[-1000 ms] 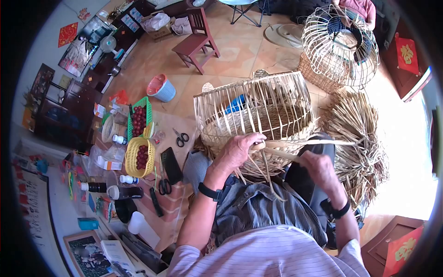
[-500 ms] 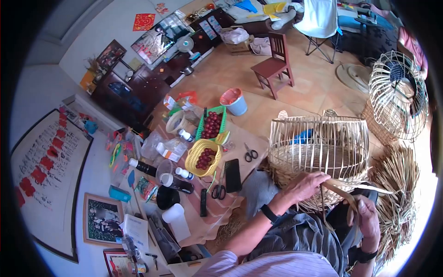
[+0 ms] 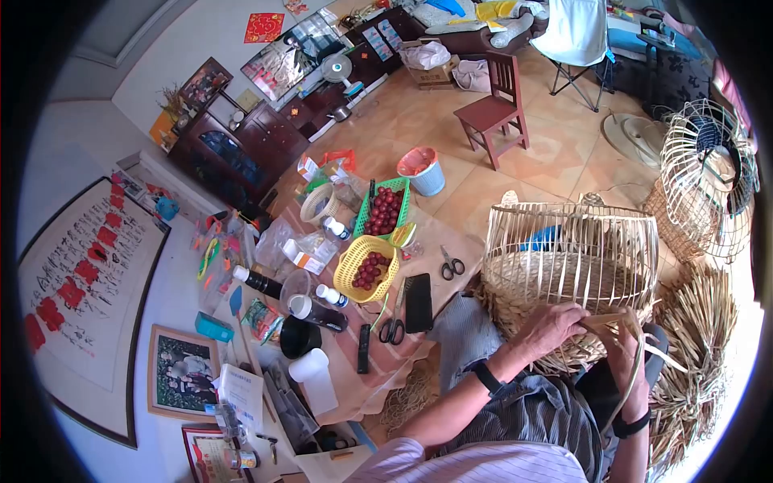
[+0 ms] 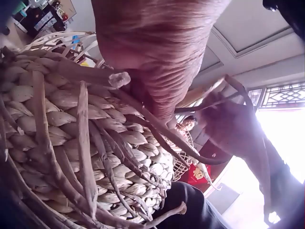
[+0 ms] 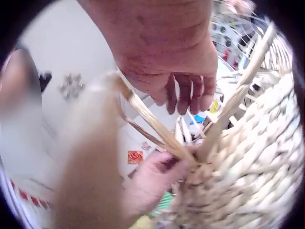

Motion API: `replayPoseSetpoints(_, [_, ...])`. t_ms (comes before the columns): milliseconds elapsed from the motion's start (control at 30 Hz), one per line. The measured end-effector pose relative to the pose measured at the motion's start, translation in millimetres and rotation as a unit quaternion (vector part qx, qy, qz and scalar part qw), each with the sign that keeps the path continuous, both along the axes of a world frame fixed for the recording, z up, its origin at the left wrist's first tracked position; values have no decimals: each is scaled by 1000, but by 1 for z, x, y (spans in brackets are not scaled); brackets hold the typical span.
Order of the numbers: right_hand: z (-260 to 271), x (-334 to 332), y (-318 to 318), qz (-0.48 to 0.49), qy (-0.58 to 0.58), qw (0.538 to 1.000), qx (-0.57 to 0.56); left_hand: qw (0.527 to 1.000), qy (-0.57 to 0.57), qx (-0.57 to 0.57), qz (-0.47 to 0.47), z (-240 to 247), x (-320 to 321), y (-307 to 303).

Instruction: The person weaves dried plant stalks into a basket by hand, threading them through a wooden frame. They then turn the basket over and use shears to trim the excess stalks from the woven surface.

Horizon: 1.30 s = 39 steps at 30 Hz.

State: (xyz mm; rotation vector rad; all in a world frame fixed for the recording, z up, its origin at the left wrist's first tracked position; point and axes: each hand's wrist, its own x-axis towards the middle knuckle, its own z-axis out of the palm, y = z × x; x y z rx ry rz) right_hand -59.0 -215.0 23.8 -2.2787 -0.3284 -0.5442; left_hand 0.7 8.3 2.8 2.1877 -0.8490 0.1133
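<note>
A woven straw basket [image 3: 564, 274] with upright ribs sits at the person's lap; loose strand ends stick out of its braided wall [image 4: 109, 119]. At the near rim my left hand [image 3: 552, 332] pinches a dried plant strand [image 5: 157, 126] by its base. From there the strand rises, bends over and hangs down past my right hand [image 3: 626, 358], blurred where it nears the right wrist camera. In that view my right hand's fingers [image 5: 196, 95] hang loose and slightly apart, with no strand between them.
On the table at left are scissors [image 3: 452, 262], a second pair of scissors [image 3: 392, 331], a phone [image 3: 419, 303], a yellow basket [image 3: 348, 266] and a green basket [image 3: 405, 193] of red fruit. A straw bundle [image 3: 696, 346] lies at right. Beyond stands a wooden chair [image 3: 491, 113].
The head view has swung left. My right hand pulled the strand out to the right, then gripped it nearer; now its fingers are loose and the strand drapes past it. My left hand stays at the rim.
</note>
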Motion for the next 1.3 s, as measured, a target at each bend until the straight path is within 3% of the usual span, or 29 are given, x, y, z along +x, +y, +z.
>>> replayPoseSetpoints(133, [-7, -1, 9, -21, 22, 999, -17, 999, -1, -11, 48, 2, -5, -7])
replayPoseSetpoints(267, [-21, -14, 20, -35, 47, 994, 90, 994, 10, -13, 106, 3, -11, -15])
replayPoseSetpoints(300, [-28, -18, 22, -33, 59, 997, 49, 993, 18, -16, 117, 1, -13, -18])
replayPoseSetpoints(367, [-34, -23, 28, 25, 79, 990, 111, 991, 24, -14, 133, -3, -11, -22])
replayPoseSetpoints(467, [-20, -6, 9, -12, 88, 994, 58, 990, 17, 14, 140, -8, -8, -23])
replayPoseSetpoints(567, [19, 9, 27, 92, 149, 937, 301, 991, 7, -8, 137, -13, -5, -24])
replayPoseSetpoints(667, [-7, 24, 22, 53, 227, 907, 350, 992, 32, 0, 119, -5, -5, -19])
replayPoseSetpoints(767, [-31, 34, 19, 52, 208, 871, 442, 989, 75, 2, 131, -4, -10, -25])
replayPoseSetpoints(900, [-42, 46, 18, 1, 234, 888, 396, 993, -26, 37, 111, -20, -33, -21])
replayPoseSetpoints(967, [-56, 52, 12, 28, 227, 877, 423, 988, -106, 48, 97, -26, -39, -19])
replayPoseSetpoints(1033, [-55, 53, 13, 37, 215, 868, 446, 988, -108, 72, 79, -36, -41, -19])
replayPoseSetpoints(1167, [-19, 50, 25, -9, 223, 917, 330, 968, -180, 153, 81, -44, -45, -21])
replayPoseSetpoints(1200, [-13, 50, 25, 32, 222, 908, 354, 962, -188, 182, 75, -42, -45, -21])
replayPoseSetpoints(1300, [-1, 50, 18, 20, 161, 978, 132, 935, -215, 268, 84, -37, -49, -23])
